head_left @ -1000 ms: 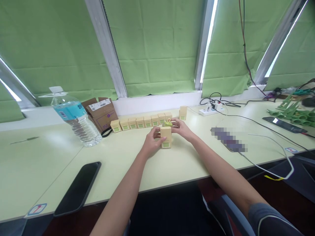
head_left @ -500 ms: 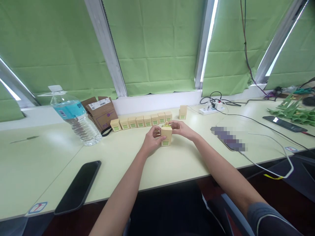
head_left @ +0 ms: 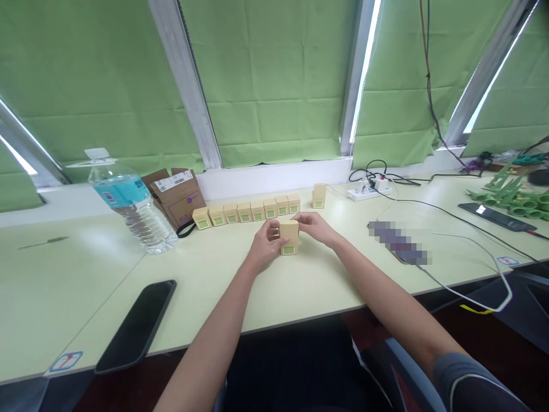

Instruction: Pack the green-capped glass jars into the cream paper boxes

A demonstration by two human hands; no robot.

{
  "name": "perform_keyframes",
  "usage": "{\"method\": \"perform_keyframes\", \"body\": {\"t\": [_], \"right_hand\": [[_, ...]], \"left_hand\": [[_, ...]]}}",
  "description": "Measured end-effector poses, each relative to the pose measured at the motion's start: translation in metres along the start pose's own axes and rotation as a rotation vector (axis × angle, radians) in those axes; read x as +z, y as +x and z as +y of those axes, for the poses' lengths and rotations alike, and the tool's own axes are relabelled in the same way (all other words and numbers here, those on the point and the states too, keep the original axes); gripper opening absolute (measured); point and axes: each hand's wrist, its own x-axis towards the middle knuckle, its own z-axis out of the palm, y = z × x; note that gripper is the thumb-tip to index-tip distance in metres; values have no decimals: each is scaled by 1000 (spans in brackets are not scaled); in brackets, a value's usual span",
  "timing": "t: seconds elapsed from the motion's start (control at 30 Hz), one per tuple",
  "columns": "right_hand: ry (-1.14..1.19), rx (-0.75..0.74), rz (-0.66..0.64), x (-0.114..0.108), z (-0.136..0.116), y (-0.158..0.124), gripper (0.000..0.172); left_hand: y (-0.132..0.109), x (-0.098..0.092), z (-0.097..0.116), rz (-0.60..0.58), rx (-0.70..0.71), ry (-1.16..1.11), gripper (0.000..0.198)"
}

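A small tan cardboard box [head_left: 289,232] with a green label stands upright on the table in front of me. My left hand [head_left: 266,245] is closed on its left side, the thumb across the front. My right hand [head_left: 316,226] is curled round the box's right rear edge, its fingertips hidden behind the box. Behind my hands runs a row of several matching small boxes [head_left: 244,212]. One more matching box [head_left: 318,196] stands apart to the right of the row.
A big water bottle [head_left: 137,206] and an open brown carton [head_left: 178,200] stand at the left. A black phone [head_left: 136,326] lies at the front left. On the right are a power strip [head_left: 369,191], cables, another phone [head_left: 495,217] and green plastic parts [head_left: 510,194].
The green piece with a loop that stuck up at the top of the box no longer shows. My right hand has shifted slightly left and down behind the box; my left hand holds almost still.
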Motion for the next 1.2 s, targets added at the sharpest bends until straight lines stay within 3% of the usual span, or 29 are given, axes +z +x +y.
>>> {"method": "perform_keyframes", "body": {"t": [0.3,0.6,0.73,0.93,1.2], "right_hand": [[-151,-14,45,4,3,1,21],[-213,-75,37,4,2,0,30],[-152,-61,29,4,4,1,31],[58,22,32,10,8,2,35],[79,49,100,20,16,4,28]], "left_hand": [[1,-1,-4,-18,-14,-13,46],[-1,-1,2,-39,-3,-7,46],[-2,-1,3,-26,-1,-18,43],[0,0,3,95,18,-34,39],[2,1,2,92,2,-35,42]]}}
